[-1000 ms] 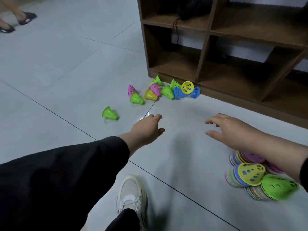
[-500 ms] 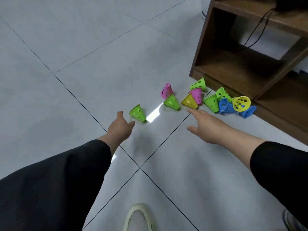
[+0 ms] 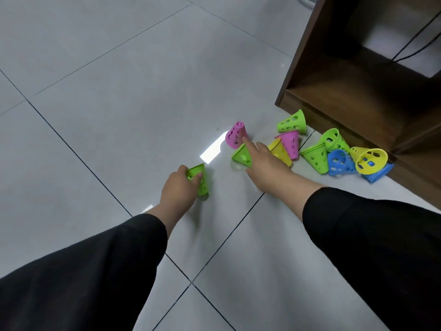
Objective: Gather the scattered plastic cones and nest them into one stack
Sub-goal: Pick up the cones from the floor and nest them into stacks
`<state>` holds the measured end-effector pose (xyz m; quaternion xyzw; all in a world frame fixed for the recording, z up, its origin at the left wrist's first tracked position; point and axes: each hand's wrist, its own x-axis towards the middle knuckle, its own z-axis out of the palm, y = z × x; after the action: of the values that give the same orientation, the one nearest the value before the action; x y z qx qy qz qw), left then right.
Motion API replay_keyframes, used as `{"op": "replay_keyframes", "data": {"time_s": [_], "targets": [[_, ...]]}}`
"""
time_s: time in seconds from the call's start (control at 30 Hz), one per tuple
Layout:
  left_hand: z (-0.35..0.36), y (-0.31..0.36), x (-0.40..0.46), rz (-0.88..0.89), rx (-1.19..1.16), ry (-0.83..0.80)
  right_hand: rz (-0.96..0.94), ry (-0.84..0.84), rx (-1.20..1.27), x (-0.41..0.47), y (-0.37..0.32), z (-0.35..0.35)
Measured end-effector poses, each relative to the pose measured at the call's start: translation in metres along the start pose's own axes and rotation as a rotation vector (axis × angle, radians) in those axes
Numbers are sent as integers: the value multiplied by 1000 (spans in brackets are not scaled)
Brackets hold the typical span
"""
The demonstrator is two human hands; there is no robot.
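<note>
Left hand [image 3: 177, 187] is down on the floor [image 3: 119, 115], fingers curled round a lone green cone [image 3: 200, 179] that sits apart from the rest, just left of the bright glare patch; right hand [image 3: 263, 162] reaches out with fingers extended, index tip touching a pink cone [image 3: 235, 134], palm hovering over a second green cone [image 3: 242, 156] and part of a yellow cone [image 3: 278, 150]; whether it presses on those two I can't quite tell, the hand hides the contact. Beyond it the pile lies tipped on its sides: another pink cone [image 3: 290, 142], a green one [image 3: 292, 121] nearest the shelf [image 3: 346, 96], two more greens [image 3: 315, 157] [image 3: 334, 139], a blue cone [image 3: 338, 163] under a big yellow one [image 3: 368, 160], and a second blue [image 3: 379, 174] poking out at the shelf's foot. Both arms wear black sleeves [image 3: 95, 271]; a dark cable [image 3: 415, 41] hangs inside the shelf bay.
</note>
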<state>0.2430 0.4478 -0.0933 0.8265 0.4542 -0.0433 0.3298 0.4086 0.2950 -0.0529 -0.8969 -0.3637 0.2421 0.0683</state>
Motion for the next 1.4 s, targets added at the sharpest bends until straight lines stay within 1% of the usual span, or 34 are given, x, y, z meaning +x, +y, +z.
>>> {"op": "replay_keyframes", "data": {"time_s": [0.1,0.17,0.3,0.37,0.43,0.53,0.63,0.73,0.8,0.83,0.9,0.97,1.07,1.13,1.2,1.27,1.4], "targets": [[16,10,-8,104,30,-22,24,-30,-41,14,2,11],[25,18,-15,167,53,-49,13,11,-109,12,3,15],[35,29,-28,227,65,-103,-30,78,-268,-11,12,25],[35,36,-37,241,63,-116,-32,84,-277,-28,22,22],[34,46,-49,258,38,-120,-36,115,-167,-47,36,17],[35,72,-72,309,-70,-153,-32,260,180,-91,57,4],[40,107,-106,394,-177,-244,24,403,461,-148,82,-24],[48,148,-152,532,-208,-323,89,544,557,-215,117,-64],[54,175,-189,626,-189,-374,140,577,567,-266,144,-91],[57,189,-209,671,-168,-400,171,579,528,-294,158,-103],[64,215,-245,763,-114,-451,233,545,422,-347,186,-125],[73,238,-280,844,-69,-515,313,447,337,-399,210,-139],[88,268,-322,934,-18,-587,475,280,138,-461,242,-142],[101,287,-344,992,85,-621,543,211,71,-493,259,-137],[117,303,-360,1058,265,-657,564,160,0,-518,271,-124],[133,316,-373,1126,430,-663,544,105,-92,-534,284,-106],[153,332,-403,1291,600,-638,527,17,-138,-552,301,-92]]}}
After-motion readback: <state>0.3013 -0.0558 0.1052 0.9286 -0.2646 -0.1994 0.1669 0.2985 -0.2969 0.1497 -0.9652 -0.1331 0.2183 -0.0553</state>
